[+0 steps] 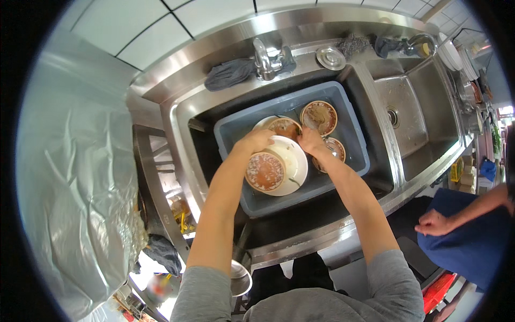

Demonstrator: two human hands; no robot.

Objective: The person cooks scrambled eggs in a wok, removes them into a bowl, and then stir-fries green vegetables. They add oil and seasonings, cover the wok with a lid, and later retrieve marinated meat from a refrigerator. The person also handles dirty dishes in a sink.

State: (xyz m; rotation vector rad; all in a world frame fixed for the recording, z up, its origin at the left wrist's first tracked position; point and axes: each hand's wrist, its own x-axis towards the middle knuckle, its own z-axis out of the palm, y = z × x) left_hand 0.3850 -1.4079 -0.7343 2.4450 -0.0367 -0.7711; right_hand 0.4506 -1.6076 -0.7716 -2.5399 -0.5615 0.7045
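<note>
A grey plastic tub (350,94) sits in the sink basin with several dishes inside. My left hand (256,141) touches the dishes where the upper rim of a white bowl (295,159) meets a brown bowl (285,126). Another brown bowl (264,171), spotted with white food residue, lies over the white bowl's left side. At the right edge of the middle brown bowl is my right hand (312,141), its fingertips partly hidden. Two more brown bowls, one holding tan residue (319,117) and one below it (336,149), sit beside this hand. A pale dish rim shows behind the middle bowl.
A chrome faucet (263,60) rises behind the tub, beside a dark cloth (229,74). A metal lid (330,58) lies on the ledge. To the right is a second steel basin (402,108). Another person's hand (434,222) is at the right. Foil-like sheeting (80,181) covers the left.
</note>
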